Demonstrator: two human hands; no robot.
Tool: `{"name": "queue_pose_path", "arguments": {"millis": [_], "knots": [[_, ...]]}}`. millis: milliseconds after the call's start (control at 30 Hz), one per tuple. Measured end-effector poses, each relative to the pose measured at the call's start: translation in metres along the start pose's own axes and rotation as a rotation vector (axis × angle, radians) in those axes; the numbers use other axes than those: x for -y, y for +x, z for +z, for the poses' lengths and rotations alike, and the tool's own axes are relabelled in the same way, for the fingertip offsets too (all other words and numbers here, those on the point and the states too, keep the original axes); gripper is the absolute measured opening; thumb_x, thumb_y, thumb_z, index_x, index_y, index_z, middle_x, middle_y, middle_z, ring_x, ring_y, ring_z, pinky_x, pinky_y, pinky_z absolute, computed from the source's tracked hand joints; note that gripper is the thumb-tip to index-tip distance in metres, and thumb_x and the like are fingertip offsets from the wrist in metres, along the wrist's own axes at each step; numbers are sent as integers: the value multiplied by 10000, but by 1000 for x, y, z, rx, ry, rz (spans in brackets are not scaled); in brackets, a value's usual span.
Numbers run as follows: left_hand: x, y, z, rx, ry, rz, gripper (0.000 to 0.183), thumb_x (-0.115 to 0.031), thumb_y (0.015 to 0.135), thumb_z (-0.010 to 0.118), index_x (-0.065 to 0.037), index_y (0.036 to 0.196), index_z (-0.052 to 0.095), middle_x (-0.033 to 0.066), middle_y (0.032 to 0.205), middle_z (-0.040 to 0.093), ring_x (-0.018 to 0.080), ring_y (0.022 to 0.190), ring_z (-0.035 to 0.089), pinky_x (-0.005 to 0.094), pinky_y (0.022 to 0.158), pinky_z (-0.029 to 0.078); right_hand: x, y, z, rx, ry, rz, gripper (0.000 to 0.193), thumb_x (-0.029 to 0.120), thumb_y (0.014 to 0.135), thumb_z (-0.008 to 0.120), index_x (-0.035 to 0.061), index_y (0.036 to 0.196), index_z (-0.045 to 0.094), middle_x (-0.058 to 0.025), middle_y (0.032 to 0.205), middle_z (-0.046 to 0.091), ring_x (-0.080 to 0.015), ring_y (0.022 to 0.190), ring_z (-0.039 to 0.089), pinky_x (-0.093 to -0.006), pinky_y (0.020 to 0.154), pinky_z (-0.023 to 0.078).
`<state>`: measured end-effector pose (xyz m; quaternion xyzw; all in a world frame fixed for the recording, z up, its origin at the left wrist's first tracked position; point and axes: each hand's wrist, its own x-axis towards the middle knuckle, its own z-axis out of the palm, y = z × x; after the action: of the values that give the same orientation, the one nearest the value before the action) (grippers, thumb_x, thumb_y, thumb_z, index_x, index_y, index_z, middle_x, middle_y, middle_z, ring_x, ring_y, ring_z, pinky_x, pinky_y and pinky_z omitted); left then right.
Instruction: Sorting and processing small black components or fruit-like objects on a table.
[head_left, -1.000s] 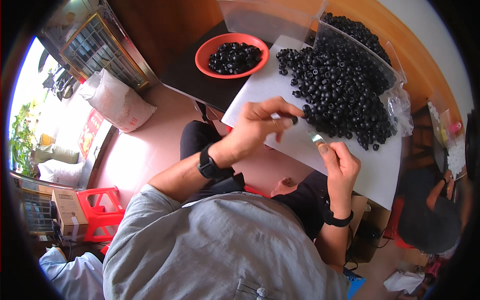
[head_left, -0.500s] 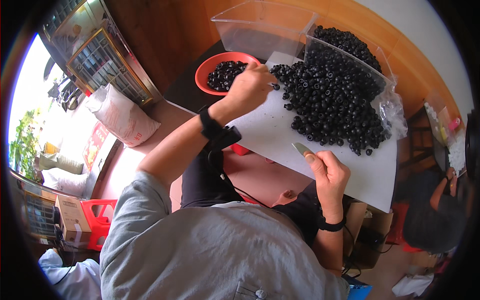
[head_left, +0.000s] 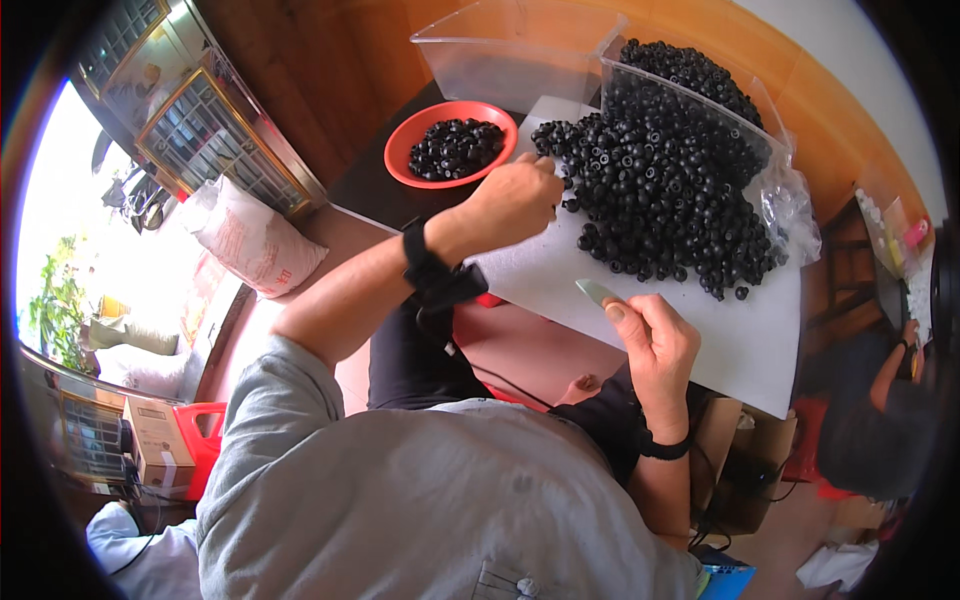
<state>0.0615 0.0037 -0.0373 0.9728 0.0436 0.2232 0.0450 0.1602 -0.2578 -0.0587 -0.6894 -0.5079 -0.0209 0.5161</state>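
My left hand is closed above the white board, at the left edge of a heap of small black round parts, many with a hole in the middle. What its fingers hold, if anything, is hidden. Between the thumb and bent fingers of my right hand is a small, pale, pointed blade, its tip toward the upper left. That hand hovers over the front of the board, apart from the heap. A red-orange bowl with more black parts stands beyond my left hand.
A clear plastic bin stands behind the bowl. Another clear bin lies tipped, black parts spilling from it, with crumpled clear plastic alongside. A cardboard box sits below the board's right side. Another person is at the far right.
My left hand has drawn away from the bowl, slightly right and toward me, its fingers now at the heap's edge. My right hand keeps the blade nearly in place. The view has shifted slightly.
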Motion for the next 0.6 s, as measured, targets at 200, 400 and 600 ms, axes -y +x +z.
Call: {"name": "queue_pose_path", "arguments": {"millis": [200, 400, 600], "knots": [[-29, -28, -3, -60, -167, 28, 135, -17, 796, 694, -13, 927, 729, 107, 854, 625, 306, 905, 582, 400, 785, 512, 3, 3, 0, 3, 10, 45, 253, 227, 936, 762, 28, 821, 656, -57, 652, 610, -158, 536, 543, -304, 507, 421], [-58, -44, -13, -137, -752, -245, 181, -57, 966, 639, 0, 1108, 737, 59, 935, 680, 108, 721, 596, 275, 656, 487, 6, 5, 1, 0, 53, 116, 239, 193, 939, 758, 13, 819, 657, -48, 631, 579, -127, 530, 494, -285, 506, 398], [-78, -52, -19, 23, -1563, -654, 240, -134, 1035, 607, -12, 1204, 724, 47, 845, 676, 59, 626, 539, 216, 546, 452, 6, 5, 3, -4, 47, 129, 243, 197, 940, 759, 11, 821, 657, -42, 621, 563, -118, 531, 482, -282, 507, 387]]}}
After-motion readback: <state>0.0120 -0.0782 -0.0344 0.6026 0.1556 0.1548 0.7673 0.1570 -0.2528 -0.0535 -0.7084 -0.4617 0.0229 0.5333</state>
